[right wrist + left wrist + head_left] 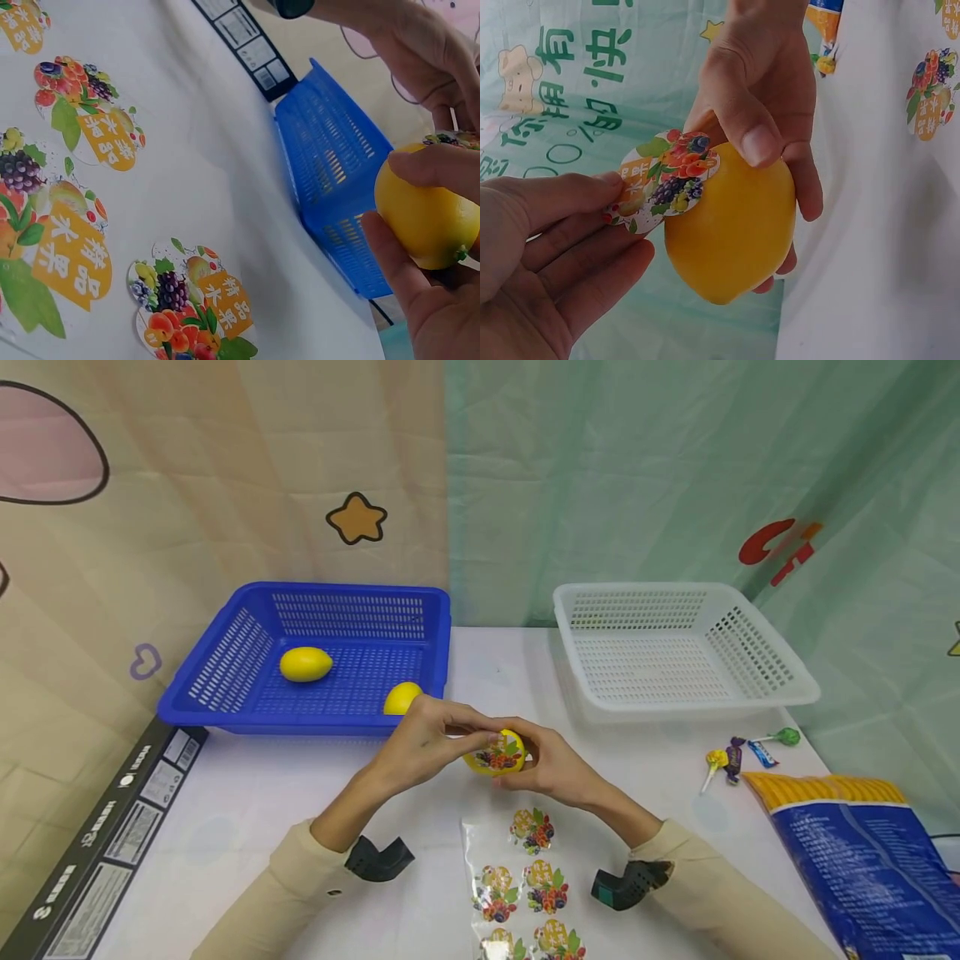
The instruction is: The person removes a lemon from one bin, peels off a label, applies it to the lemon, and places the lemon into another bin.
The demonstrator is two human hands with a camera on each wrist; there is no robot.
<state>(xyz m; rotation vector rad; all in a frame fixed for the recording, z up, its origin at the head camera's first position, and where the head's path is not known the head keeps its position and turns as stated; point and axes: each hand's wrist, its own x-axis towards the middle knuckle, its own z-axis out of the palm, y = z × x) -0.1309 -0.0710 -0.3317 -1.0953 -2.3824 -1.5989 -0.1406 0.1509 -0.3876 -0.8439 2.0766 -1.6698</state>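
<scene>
At the far left, a dark printed strip (112, 827) ran along the table's (247, 793) edge; beyond it, at about ten o'clock from the hands, the blue basket (247, 635) held two yellow lemons, one (305, 664) near its middle and another (401, 697) against its near wall, neither showing a label from this angle. The left hand (420, 739) came next, fingers fairly straight, thumb and fingertips pinching the edge of a round fruit sticker (664, 180) and laying it onto the held lemon (497, 753); the left wrist view showed the sticker touching the fruit along one side only, the other side lifted off the skin. The right hand (551, 764) was curled round that lemon, thumb on top, holding it above the table at the centre. At six o'clock lay the sticker sheet (525, 885) with several stickers left on it. At about one o'clock stood the white basket (780, 693), nothing visible inside; at three o'clock lay lollipops and sweets (738, 756) and a blue and yellow bag (862, 852). By the look of it, the labelling was partway: this sticker needed pressing flat; whether the basket lemons were done could not be told.
</scene>
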